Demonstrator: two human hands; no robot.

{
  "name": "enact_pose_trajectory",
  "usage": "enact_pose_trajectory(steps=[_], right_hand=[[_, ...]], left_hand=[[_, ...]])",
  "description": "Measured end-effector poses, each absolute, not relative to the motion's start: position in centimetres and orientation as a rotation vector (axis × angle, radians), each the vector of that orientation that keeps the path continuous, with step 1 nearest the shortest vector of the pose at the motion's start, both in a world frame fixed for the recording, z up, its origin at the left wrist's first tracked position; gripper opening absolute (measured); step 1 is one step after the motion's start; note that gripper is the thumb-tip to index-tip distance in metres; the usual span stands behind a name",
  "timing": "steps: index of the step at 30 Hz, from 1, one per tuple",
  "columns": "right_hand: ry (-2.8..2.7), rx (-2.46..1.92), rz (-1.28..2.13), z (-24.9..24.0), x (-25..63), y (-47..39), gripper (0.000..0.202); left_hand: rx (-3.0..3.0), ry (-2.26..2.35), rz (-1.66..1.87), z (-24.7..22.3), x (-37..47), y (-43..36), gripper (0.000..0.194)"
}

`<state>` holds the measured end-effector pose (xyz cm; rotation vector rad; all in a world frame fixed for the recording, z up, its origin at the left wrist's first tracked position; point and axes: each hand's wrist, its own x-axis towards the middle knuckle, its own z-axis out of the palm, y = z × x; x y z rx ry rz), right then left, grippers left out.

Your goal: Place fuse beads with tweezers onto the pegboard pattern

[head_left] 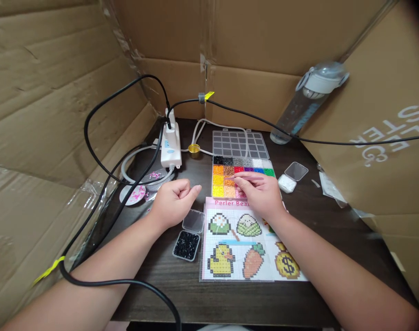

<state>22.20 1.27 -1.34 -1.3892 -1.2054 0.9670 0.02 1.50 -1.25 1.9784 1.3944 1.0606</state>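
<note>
My right hand [261, 191] pinches a pair of thin pink tweezers [247, 177]. The tip points left, over the orange cells of a divided bead box [218, 179] full of small coloured beads. Its clear gridded lid [240, 145] lies folded back behind it. My left hand [173, 202] is curled into a fist with the thumb pointing right, left of the box, and nothing shows in it. Below the hands is a Perler bead pattern sheet [239, 230] with pixel pictures, including a duck [221, 260] and a carrot [253, 261], under a clear pegboard.
A small case of black beads [186, 245] lies left of the sheet, a case of white beads [287, 183] right. A power strip [171, 149], a gold cup [194, 150] and a water bottle [309, 101] stand behind. A black cable [127, 281] crosses my left forearm. Cardboard walls [257, 92] enclose the table.
</note>
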Motion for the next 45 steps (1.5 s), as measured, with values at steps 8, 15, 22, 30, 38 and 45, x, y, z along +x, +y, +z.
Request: enact_pose_trajectory(steps=[8, 15, 22, 30, 38, 45], right_hand=[[-1.267, -1.398, 0.955, -1.64, 22.02, 1.36, 0.018], [-1.327, -1.366, 0.93, -1.75, 22.06, 1.4, 0.014], [-1.28, -1.315, 0.99, -2.07, 22.04, 1.4, 0.016], [-1.267, -1.309, 0.994, -2.13, 22.08, 1.43, 0.015], [-1.261, -1.323, 0.992, -2.18, 21.96, 1.4, 0.016], [-1.248, -1.326, 0.992, -2.03, 22.04, 1.36, 0.016]], left_hand=[[1.979, 1.407, 1.036, -1.23, 0.08, 1.52, 0.047], [1.973, 1.417, 1.03, -1.29, 0.14, 1.44, 0.047], [1.982, 1.416, 1.024, -1.27, 0.11, 1.41, 0.047], [1.975, 1.408, 1.021, -1.2, 0.28, 1.52, 0.047], [1.977, 1.409, 1.022, -1.16, 0.31, 1.46, 0.047], [1.964, 1.409, 1.023, -1.21, 0.24, 1.51, 0.047]])
